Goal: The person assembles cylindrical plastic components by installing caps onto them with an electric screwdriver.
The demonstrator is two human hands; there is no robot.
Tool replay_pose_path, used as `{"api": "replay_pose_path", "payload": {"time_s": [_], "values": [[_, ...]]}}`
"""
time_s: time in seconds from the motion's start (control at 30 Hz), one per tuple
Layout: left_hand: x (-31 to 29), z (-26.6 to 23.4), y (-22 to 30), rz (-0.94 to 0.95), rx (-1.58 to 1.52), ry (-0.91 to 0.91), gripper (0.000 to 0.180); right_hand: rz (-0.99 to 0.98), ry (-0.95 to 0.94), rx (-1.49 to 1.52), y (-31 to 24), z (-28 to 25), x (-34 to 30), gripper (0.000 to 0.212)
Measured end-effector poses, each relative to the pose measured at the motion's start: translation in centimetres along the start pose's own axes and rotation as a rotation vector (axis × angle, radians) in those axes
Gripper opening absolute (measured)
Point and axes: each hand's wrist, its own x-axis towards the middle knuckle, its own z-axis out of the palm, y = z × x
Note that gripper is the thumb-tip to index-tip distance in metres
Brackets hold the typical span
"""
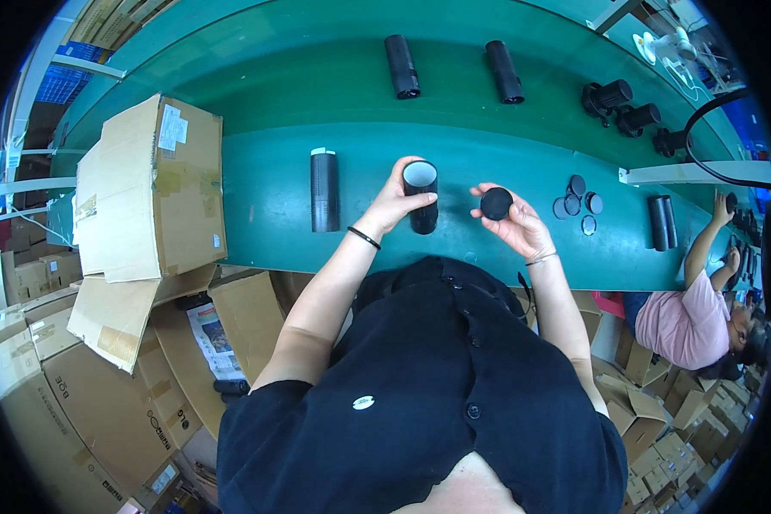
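My left hand (pixel 397 199) is wrapped round a black cylinder (pixel 425 221), whose open end faces up and shows a pale inside. To its right, my right hand (pixel 522 230) grips a round black cap (pixel 496 204) between thumb and fingers, apart from the cylinder. Several loose round caps (pixel 571 204) lie on the green table right of that hand. Left of my left hand, another black cylinder (pixel 324 193) with a whitish end lies on the table.
A cardboard box (pixel 188 184) stands at the left. Black cylinders (pixel 402 67) lie farther back, with black flanged parts (pixel 608 97) at the back right. Another black cylinder (pixel 662 223) is at the right, near a co-worker in a pink shirt (pixel 685 324). A metal bar (pixel 702 173) crosses there.
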Motion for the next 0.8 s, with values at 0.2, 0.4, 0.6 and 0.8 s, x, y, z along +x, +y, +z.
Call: {"api": "replay_pose_path", "payload": {"time_s": [0.2,0.4,0.6,0.8], "values": [[-0.1,1.3,-0.1,0.063,0.277,-0.092,0.058,-0.096,-0.265,0.216,0.9,-1.2,-0.2,0.066],[-0.6,1.5,-0.1,0.075,0.320,-0.113,0.060,-0.031,-0.134,0.042,-0.7,1.1,0.3,0.067],[0.3,2.5,-0.1,0.121,0.535,-0.164,0.064,-0.120,0.084,-1.349,-3.0,4.6,1.4,0.054],[1.6,3.2,-1.6,0.157,0.571,-0.218,0.064,-0.320,0.027,-1.642,-2.2,6.6,2.8,0.056]]}}
